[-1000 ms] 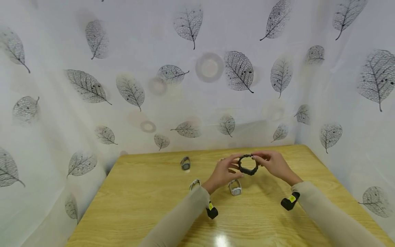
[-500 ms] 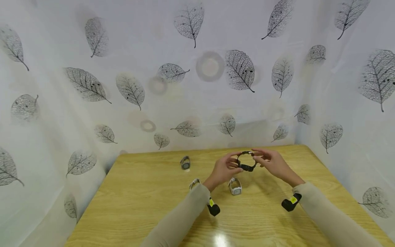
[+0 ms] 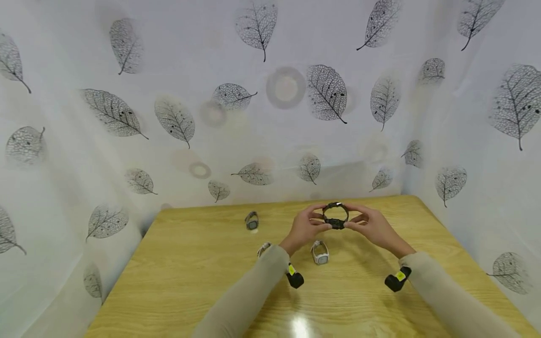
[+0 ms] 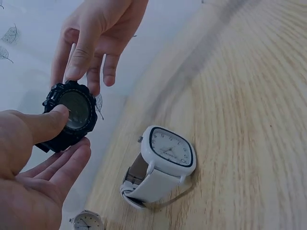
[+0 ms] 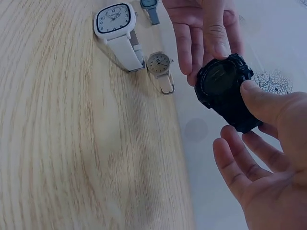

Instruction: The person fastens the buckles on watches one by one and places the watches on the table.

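A black digital-style wristwatch [image 3: 336,224] is held above the table with its strap looped round. My left hand [image 3: 305,231] pinches it from the left, its thumb lying across the face in the left wrist view. From the other side my right hand [image 3: 375,228] grips the same watch [image 5: 223,81], thumb on the edge of the case and fingers behind. Below the hands a white square-faced watch [image 4: 172,148] rests on the table. A smaller round-dial watch [image 5: 159,63] lies near it, partly hidden by my left sleeve in the head view.
A grey watch [image 3: 252,225] stands farther back on the wooden table [image 3: 190,267]. White curtain with leaf prints [image 3: 236,131] encloses the back and sides. A black wrist camera [image 3: 397,280] hangs below each cuff.
The black watch has shifted slightly up and left. My right thumb has moved from the upper strap down to the case, and my left fingers have come closer round the watch.
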Demonstrator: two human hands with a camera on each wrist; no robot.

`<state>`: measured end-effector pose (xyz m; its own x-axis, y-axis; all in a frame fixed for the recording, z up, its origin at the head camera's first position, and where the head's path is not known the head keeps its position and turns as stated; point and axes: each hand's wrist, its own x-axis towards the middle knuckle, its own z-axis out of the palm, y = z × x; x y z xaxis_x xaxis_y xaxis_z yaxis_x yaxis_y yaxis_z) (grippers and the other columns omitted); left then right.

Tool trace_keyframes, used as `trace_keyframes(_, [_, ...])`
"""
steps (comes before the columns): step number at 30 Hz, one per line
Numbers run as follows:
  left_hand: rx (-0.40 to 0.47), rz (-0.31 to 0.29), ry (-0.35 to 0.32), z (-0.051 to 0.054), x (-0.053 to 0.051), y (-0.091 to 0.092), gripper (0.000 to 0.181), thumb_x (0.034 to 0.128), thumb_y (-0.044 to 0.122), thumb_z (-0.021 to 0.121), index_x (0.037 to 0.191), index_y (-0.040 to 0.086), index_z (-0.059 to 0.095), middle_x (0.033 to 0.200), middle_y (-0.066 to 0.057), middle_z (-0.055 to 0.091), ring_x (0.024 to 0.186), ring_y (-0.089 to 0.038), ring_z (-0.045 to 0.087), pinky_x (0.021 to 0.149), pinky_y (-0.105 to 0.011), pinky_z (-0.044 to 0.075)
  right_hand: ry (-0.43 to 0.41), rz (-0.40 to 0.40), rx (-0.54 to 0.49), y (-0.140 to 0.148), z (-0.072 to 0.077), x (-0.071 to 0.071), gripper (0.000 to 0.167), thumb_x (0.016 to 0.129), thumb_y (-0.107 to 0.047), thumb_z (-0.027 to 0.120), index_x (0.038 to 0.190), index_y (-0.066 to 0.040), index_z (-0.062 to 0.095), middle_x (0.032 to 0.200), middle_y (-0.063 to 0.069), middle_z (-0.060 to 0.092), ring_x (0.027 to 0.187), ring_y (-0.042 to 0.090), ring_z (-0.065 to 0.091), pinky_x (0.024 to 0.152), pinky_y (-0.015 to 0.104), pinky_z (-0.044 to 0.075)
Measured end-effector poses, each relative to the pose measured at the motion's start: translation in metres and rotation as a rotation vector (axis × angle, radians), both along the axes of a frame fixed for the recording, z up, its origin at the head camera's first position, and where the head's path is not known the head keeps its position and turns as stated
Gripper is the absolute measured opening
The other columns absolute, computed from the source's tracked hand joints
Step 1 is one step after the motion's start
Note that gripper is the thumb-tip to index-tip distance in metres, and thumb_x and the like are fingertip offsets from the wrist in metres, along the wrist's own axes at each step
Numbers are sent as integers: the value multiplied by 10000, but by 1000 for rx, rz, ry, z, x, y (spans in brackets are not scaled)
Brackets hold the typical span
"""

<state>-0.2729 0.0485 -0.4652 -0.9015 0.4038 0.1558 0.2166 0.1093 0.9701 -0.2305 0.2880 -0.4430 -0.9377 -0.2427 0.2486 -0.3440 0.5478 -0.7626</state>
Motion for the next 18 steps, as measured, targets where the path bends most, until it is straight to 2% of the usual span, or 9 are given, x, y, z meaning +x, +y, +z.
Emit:
trace_keyframes(4, [-44,38,-27,0,-5,4,601,872,84,831,1419,217,621,1260,-109,646,985,-233,735,821,-422,619,-23,-14,24,-2,0,-8,572,984,-217,724,1482,-17,524,1468,248,529,1004,331,716,785,435,618])
trace_keyframes(8, [-85,52,-50,0,-10,7,606,880,103,828,1438,186,606,1300,-116,620,1007,-239,729,841,-448,613,-76,-24,32,0,-2,-18,562,996,-222,707,1481,-7,521,1467,260,529,1017,374,710,799,496,610])
trace_keyframes(13, [-99,59,-81,0,-15,13,616,891,82,814,1459,135,582,1262,-122,618,950,-229,735,823,-461,614,-124,-18,59,5,-4,-26,572,1012,-230,684,1498,7,495,1482,287,501,1039,405,696,789,491,609])
trace_keyframes(18, [-133,74,-94,-5,-21,20,611,890,96,820,1453,93,584,1188,-141,656,858,-279,743,732,-404,629,-172,-25,79,8,-11,-34,558,1026,-220,663,1508,-3,483,1468,292,512,1014,371,706,770,460,608])
